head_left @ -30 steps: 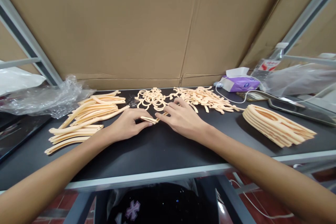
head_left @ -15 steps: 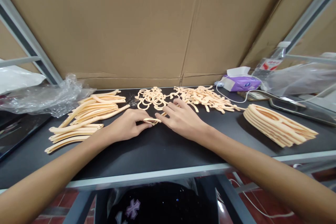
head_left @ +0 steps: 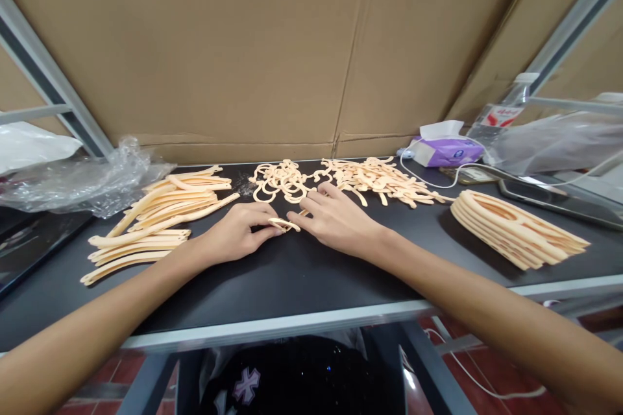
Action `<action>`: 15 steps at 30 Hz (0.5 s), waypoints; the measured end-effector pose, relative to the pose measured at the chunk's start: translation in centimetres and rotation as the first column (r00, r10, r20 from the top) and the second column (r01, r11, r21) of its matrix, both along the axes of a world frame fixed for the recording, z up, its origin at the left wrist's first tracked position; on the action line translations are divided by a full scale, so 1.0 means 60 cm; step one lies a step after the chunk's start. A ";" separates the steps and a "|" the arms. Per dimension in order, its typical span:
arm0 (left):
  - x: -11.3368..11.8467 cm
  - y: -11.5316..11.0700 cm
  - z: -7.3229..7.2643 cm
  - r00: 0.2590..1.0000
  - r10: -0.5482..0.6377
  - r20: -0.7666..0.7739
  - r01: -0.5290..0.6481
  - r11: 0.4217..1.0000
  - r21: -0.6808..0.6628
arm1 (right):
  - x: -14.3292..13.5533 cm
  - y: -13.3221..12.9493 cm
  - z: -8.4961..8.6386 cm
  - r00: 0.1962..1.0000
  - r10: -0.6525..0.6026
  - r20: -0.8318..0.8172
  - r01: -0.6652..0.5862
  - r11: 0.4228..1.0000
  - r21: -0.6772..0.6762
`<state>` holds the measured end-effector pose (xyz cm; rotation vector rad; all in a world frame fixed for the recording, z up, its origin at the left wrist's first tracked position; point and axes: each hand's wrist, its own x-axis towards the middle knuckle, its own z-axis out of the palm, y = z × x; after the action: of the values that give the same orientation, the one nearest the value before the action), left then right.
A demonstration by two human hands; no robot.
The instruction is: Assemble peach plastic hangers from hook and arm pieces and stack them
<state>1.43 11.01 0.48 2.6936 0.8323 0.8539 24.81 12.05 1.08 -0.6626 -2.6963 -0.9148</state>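
Observation:
My left hand [head_left: 242,231] is closed, thumb and fingers pinching a small curved cream-coloured plastic piece [head_left: 291,225] over the middle of the black table. Close beside it, my right hand [head_left: 338,224] has its fingers curled at a cream-coloured strip [head_left: 304,212]; most of that strip is hidden. Whether the strip and the curved piece are joined I cannot tell. Just beyond my hands lie a pile of ring-like curved pieces [head_left: 282,180] and, to its right, a heap of short curved pieces [head_left: 377,180].
Long cream strips [head_left: 165,207] lie at left, near crumpled clear plastic [head_left: 121,175]. On the right are stacked cream frames [head_left: 516,230], a purple tissue pack [head_left: 450,151], a white cable, a phone [head_left: 559,204] and a bottle [head_left: 506,110]. Cardboard [head_left: 233,52] stands behind the table.
The curved piece in my left hand has tilted slightly, its right end now a little lower. Both hands stay in nearly the same place.

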 end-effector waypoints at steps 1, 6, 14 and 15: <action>0.000 0.001 0.000 1.000 -0.002 0.002 0.002 1.000 -0.006 | 0.000 0.001 0.000 1.000 -0.002 0.003 0.002 1.000 -0.017; 0.000 0.008 -0.001 0.999 -0.034 0.014 0.035 0.997 -0.073 | 0.000 0.005 -0.001 1.000 -0.004 0.008 0.005 0.995 -0.098; -0.001 0.008 0.006 0.999 -0.032 0.029 0.036 0.989 -0.144 | -0.003 -0.002 0.002 0.999 -0.032 0.036 0.036 0.993 -0.113; -0.001 0.008 0.006 0.999 -0.027 0.030 0.031 0.988 -0.151 | -0.003 -0.002 0.003 0.999 -0.029 0.040 0.033 0.992 -0.121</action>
<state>1.35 11.47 0.83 2.5506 0.8149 0.7861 24.61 11.91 1.24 -0.7207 -2.8007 -0.7825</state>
